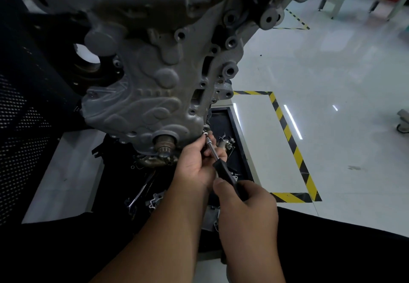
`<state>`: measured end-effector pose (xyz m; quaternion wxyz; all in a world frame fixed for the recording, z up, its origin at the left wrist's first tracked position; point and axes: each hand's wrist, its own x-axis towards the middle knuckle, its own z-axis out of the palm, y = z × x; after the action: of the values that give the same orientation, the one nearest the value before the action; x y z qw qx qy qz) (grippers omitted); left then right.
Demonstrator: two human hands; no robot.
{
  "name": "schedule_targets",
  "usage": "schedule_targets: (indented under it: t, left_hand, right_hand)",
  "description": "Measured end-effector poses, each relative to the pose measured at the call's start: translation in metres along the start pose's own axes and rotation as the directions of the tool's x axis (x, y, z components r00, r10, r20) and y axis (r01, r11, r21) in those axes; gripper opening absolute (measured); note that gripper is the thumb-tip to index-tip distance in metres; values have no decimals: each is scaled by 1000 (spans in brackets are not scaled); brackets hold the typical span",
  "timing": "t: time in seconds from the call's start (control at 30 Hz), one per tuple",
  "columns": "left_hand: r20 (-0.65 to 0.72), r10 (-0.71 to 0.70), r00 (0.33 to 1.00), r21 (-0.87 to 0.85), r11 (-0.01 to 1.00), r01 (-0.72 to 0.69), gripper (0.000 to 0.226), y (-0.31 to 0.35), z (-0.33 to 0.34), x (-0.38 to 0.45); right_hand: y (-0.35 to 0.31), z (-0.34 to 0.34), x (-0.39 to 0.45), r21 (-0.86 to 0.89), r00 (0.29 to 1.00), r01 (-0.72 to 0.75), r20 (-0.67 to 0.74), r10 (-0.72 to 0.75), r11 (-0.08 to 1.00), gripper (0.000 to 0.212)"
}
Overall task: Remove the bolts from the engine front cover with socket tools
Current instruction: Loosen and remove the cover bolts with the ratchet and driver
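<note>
At the lower right corner of the grey cast engine front cover [141, 96], seen from the head camera, a socket driver [218, 161] meets a bolt [205, 132]. Its long axis slants from the black handle at lower right up and to the left, so the slim metal shaft and socket point up-left into the cover's edge. The socket tip touches the bolt, though the blur there makes it hard to say how far the bolt stands out.

The right hand [247, 203] grips the black handle, its fingers curled round it and the thumb lying along the top. The left hand [197, 163] is just beside it, higher and to the left; its fingers [210, 137] are bent and pinch the shaft close to the socket, right against the bolt.

Left of the hands, the crankshaft stub [164, 146] juts out of the cover's bottom, near the left hand but apart from it. Several open bolt bosses [230, 71] run along the cover's right edge above the bolt. Below and behind the hands lies a black tray [231, 114] with small loose metal parts, partly hidden by the hands and driver. More tools and brackets lie in the dark under the engine, among them a long wrench [141, 190]. To the right, yellow-and-black tape [287, 132] marks a rectangle on the glossy white floor [332, 83].
</note>
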<state>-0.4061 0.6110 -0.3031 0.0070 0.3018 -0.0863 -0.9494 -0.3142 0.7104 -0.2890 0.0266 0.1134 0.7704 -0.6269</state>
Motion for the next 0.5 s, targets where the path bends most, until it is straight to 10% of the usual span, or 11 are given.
schedule_targets:
  t: [0.5]
  left_hand:
    - [72,26,997,-44,999,-23,20,-6,-10,15]
  right_hand:
    - [10,15,-12,131,991,-46,-120,62,990,13]
